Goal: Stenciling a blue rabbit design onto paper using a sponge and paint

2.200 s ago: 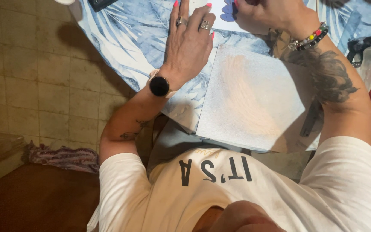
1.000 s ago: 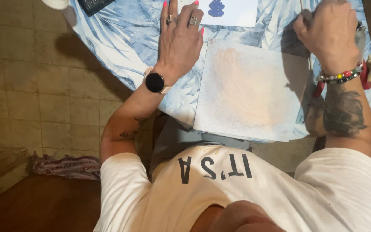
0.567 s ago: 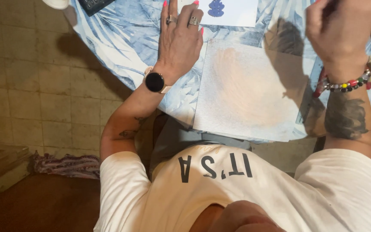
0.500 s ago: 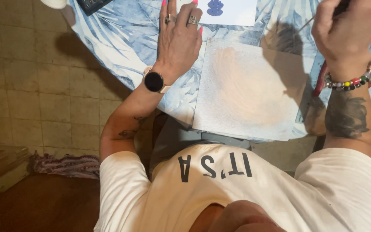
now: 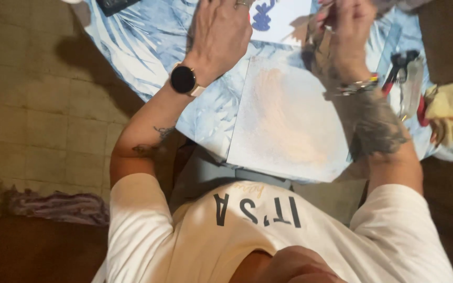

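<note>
Head view, looking down my chest at the table. My left hand (image 5: 221, 31) sits at the top centre of the frame, palm down and fingers spread flat, resting on the blue leaf-print cloth (image 5: 148, 47) with its fingertips cut off by the top edge. A ring shows on one finger, and a black round watch (image 5: 183, 79) sits on the wrist just below. Right beside that hand, toward the upper right, lies a white card (image 5: 284, 18) with a blue painted shape on it.

My right hand (image 5: 347, 31) is at the upper right, blurred, raised over the cloth next to the card. The fingers are curled in as if pinched on something thin, but I cannot tell what it is or whether they really grip it. A beaded bracelet (image 5: 360, 86) circles the wrist, and my tattooed forearm runs down from there.

Between my two forearms, in the middle of the frame, lies the canvas (image 5: 289, 120), a pale square with a peach wash, its near edge hanging past the table edge toward my white shirt. At the right edge of the frame are pliers (image 5: 402, 65) and a yellow rag (image 5: 449, 112). A dark gadget (image 5: 114, 5) lies at the upper left. A tiled floor (image 5: 32, 99) fills the left side.
</note>
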